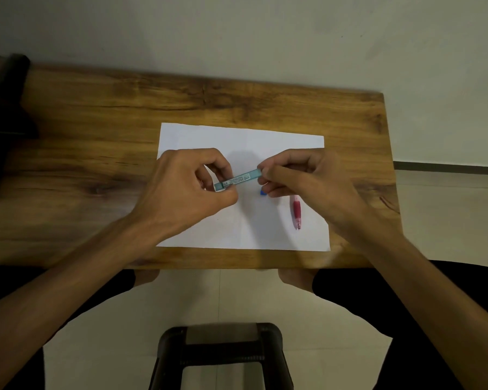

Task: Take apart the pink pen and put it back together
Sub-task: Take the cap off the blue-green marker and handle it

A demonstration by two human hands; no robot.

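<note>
The pink pen (297,211) lies on the white sheet of paper (245,232), tip toward me, its upper end hidden under my right hand. Both hands hold a teal pen (238,180) above the paper. My left hand (192,187) pinches its left end. My right hand (302,178) grips its right end between thumb and fingers. A small blue piece (262,192) shows just below my right fingers; I cannot tell whether it rests on the paper.
The paper lies on a wooden table (96,130) set against a pale wall. A dark object (3,114) stands at the table's far left. A black stool (223,356) is on the tiled floor below the table's near edge.
</note>
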